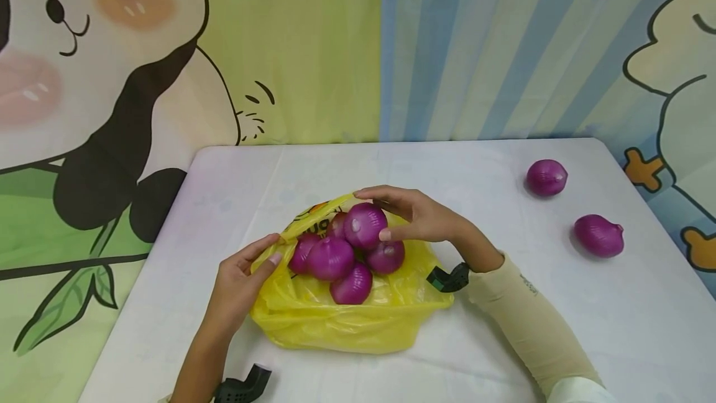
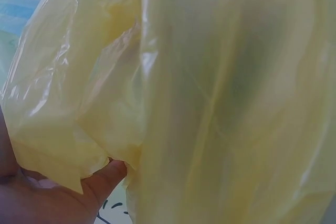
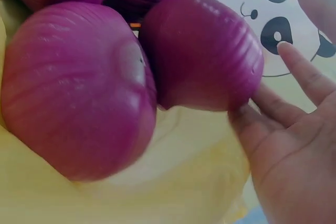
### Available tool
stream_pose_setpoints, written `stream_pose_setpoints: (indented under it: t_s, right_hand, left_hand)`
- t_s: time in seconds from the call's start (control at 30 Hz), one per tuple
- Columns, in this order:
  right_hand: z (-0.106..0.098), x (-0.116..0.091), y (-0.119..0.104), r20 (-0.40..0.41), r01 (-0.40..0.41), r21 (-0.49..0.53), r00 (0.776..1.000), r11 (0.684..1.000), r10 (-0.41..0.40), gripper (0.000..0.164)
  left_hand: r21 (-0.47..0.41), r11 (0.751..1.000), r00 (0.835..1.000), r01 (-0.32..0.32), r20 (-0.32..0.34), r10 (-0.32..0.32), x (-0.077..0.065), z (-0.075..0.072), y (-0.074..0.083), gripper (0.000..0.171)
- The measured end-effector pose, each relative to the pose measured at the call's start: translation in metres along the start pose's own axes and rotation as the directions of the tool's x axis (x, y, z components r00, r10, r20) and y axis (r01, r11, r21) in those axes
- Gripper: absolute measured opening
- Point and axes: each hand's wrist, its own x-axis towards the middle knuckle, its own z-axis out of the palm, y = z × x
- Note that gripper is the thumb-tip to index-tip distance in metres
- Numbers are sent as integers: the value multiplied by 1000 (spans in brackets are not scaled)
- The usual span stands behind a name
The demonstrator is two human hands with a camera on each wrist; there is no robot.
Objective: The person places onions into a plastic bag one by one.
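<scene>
A yellow plastic bag [image 1: 347,327] lies on the table with its mouth spread wide. Inside it several purple onions [image 1: 330,259] are heaped together. My left hand [image 1: 237,278] holds the bag's left rim between thumb and fingers; in the left wrist view the yellow plastic [image 2: 236,103] covers most of the picture. Over the heap's upper right, my right hand [image 1: 422,213] has its fingers extended along the far rim. Its thumb is at the topmost onion [image 1: 365,226]. The right wrist view shows fingers of that hand [image 3: 299,145] spread, touching an onion [image 3: 202,53].
Two more purple onions lie on the white table [image 1: 486,328] at the right, one farther back [image 1: 546,178] and one nearer [image 1: 598,236]. Behind the table hangs a printed cloth [image 1: 313,48] with cartoon animals. A black wrist device [image 1: 450,278] touches the bag's right side.
</scene>
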Motion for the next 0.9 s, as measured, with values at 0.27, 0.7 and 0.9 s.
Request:
stream_pose_setpoints:
  t_s: [0.27,0.7,0.9]
  right_hand:
    - [-11,-8,-7,-97,91,34,991,995,-87,54]
    - [-26,-29,-8,-173,63,16,983,998,-59,54]
    - [-31,-40,-7,-194,39,10,980,999,-37,54]
  left_hand:
    - [15,1000,1000,-7,-4,7,-1,-1,1,48]
    - [19,1000,1000,-19,-24,20,-3,-2,3,48]
    - [13,999,998,-33,-57,33,-4,-3,6,46]
